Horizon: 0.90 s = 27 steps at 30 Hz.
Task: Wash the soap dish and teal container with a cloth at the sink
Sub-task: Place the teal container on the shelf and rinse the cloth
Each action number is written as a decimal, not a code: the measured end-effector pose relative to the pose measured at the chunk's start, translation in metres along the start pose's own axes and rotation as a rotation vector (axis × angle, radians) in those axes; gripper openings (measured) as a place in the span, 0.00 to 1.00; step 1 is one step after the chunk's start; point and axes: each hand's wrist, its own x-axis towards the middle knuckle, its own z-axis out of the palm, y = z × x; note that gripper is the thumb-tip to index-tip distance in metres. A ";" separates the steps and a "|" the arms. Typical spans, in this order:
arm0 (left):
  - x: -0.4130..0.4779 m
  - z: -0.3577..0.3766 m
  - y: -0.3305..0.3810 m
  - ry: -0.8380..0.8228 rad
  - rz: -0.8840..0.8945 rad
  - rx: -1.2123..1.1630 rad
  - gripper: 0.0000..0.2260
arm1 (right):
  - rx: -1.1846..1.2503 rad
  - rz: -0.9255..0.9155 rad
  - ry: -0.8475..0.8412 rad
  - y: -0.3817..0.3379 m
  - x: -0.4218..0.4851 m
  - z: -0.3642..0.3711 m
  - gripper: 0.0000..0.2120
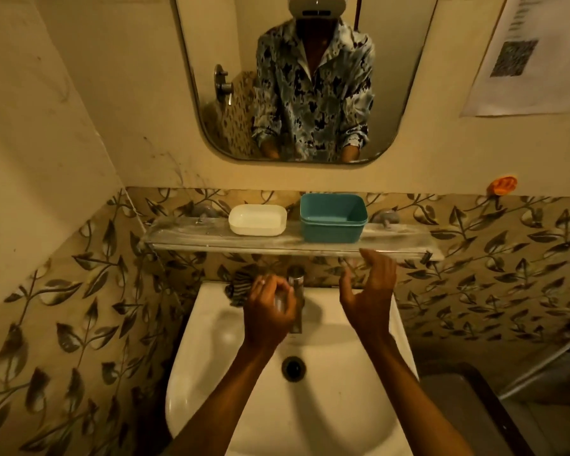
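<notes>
A white soap dish [257, 220] and a teal container [332, 217] stand side by side on a glass shelf [191, 240] above the sink [211, 383]. A dark striped cloth [239, 286] lies bunched on the sink's back left rim. My left hand [270, 311] curls its fingers around the steel tap [296, 284], just right of the cloth. My right hand [371, 291] hovers with fingers apart and holds nothing, just below the shelf's front edge under the teal container.
A mirror [237, 60] hangs over the shelf and reflects a person in a patterned shirt. An orange hook [502, 185] and a paper notice [533, 54] are on the right wall. A dark ledge [481, 399] sits right of the basin. The drain [293, 367] is mid-basin.
</notes>
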 end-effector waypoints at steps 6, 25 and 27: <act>-0.054 -0.007 -0.100 -0.260 -0.429 0.224 0.05 | -0.021 0.108 -0.242 0.004 -0.079 0.032 0.16; 0.044 0.047 -0.188 -0.278 -0.766 0.081 0.12 | 0.090 0.386 -0.607 -0.001 -0.138 0.078 0.13; 0.048 0.038 -0.188 -0.311 -0.743 0.012 0.10 | 0.107 0.384 -0.614 -0.006 -0.132 0.085 0.13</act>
